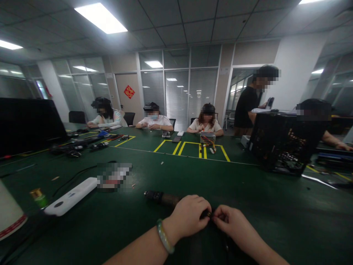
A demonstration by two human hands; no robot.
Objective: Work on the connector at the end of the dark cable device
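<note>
**A:** Grip state?

**B:** Both closed. The left hand (190, 217) and right hand (234, 222) are met fingertip to fingertip at the near edge of the green surface (275, 206). A small dark part (209, 214) with a yellow glint is pinched between them. What the part is cannot be told: it is too small and mostly covered.

**A:** Position relative to each grip?

**B:** It is located at the junction, right of the left fingertips and left of the right ones. Neither hand is nearer, since it is touched by both.

**A:** Long axis?

**B:** The part's own axis cannot be read. A dark cylindrical body (162, 198) is seen lying on the surface just left of the left hand. Its long axis is run left to right, and its right end is hidden behind the knuckles. Whether it is joined to the pinched part cannot be told. The left hand is the nearer one to it.

**A:** Surroundings?

**B:** A green bangle (164, 237) is worn on the left wrist. A white power strip (71, 197) is laid further left, with a gold-capped bottle (38, 197) beside it and a paper cup (8, 217) at the frame edge. An open black computer case (281, 143) is set well apart, far right. Other people are seated across the surface.
</note>
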